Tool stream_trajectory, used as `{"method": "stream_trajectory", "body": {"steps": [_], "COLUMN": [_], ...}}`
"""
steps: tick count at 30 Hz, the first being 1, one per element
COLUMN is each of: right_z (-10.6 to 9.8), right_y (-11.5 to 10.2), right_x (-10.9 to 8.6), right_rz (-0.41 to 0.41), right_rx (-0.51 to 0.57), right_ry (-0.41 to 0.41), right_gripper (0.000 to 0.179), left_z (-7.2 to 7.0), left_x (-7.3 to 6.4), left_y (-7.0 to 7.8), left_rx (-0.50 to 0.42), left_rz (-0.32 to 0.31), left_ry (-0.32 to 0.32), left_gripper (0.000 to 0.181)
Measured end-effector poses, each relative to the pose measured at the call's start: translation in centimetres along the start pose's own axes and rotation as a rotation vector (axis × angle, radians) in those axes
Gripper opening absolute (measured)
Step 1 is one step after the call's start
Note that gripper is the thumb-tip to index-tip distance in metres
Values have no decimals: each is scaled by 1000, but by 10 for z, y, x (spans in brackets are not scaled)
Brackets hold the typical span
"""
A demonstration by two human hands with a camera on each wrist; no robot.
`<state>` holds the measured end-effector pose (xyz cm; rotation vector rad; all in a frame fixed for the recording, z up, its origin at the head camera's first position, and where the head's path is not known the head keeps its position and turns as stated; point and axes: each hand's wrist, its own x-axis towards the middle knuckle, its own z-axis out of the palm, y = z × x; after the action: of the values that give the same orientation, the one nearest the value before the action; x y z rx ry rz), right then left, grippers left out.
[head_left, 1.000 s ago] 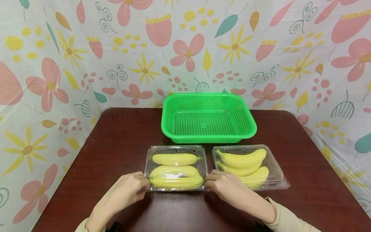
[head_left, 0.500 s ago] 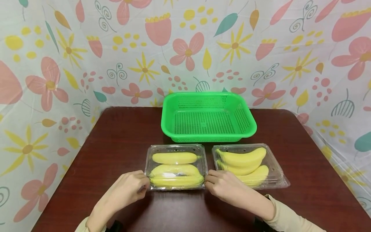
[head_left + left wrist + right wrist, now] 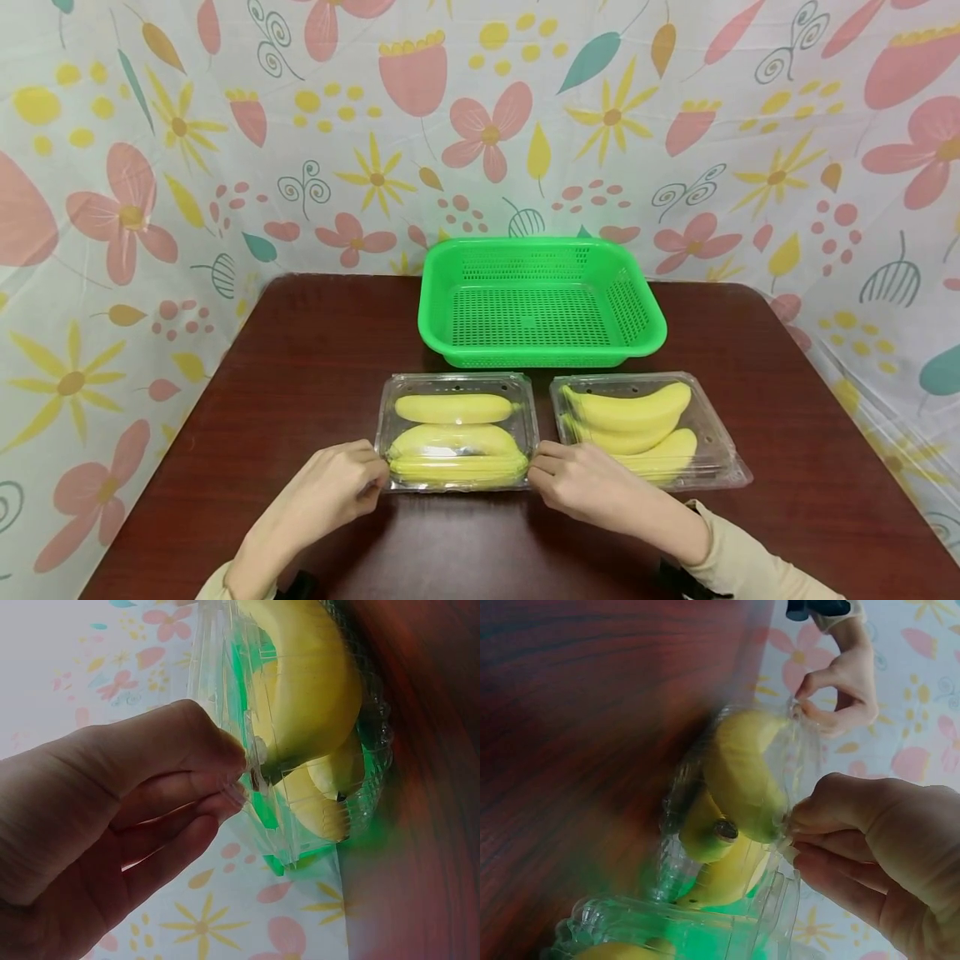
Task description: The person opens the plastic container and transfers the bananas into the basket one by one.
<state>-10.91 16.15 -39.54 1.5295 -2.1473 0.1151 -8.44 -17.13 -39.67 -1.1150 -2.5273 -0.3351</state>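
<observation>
A clear plastic clamshell box (image 3: 457, 385) lies on the table with several yellow bananas (image 3: 453, 409) inside and its lid down over them. At its near left corner my left hand (image 3: 330, 483) pinches the rim between thumb and fingers; the left wrist view shows those fingertips (image 3: 234, 754) at the box edge. My right hand (image 3: 577, 479) pinches the rim at the near right corner, and the right wrist view has its thumb and fingers (image 3: 832, 806) on the clear edge. Both boxes' plastic is see-through, so the bananas show through it.
Close by on the right lies a second clear clamshell box (image 3: 712, 417) with several bananas (image 3: 637, 412) in it, partly behind my right forearm. A green perforated basket (image 3: 540, 358) stands behind both boxes. Patterned cloth (image 3: 480, 125) hangs beyond the dark table (image 3: 300, 375).
</observation>
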Motion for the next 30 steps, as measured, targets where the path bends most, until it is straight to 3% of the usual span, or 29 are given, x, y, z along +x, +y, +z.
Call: {"method": "stream_trajectory", "body": {"steps": [4, 13, 22, 30], "right_z": [2, 6, 8, 11], "right_y": [-1, 0, 4, 3], "right_x": [1, 0, 0, -2], "right_rz": [-22, -98, -83, -73], "right_rx": [-30, -80, -110, -158], "right_ry": [9, 51, 62, 54], "right_gripper": [36, 32, 31, 33], "left_z": [0, 2, 6, 12], "left_x": [0, 0, 2, 0], "left_y": [0, 0, 2, 3], "left_rx": [-2, 18, 42, 37], "left_rz": [3, 39, 102, 98], "left_ry": [-2, 32, 115, 127], "left_gripper": [29, 30, 33, 31]}}
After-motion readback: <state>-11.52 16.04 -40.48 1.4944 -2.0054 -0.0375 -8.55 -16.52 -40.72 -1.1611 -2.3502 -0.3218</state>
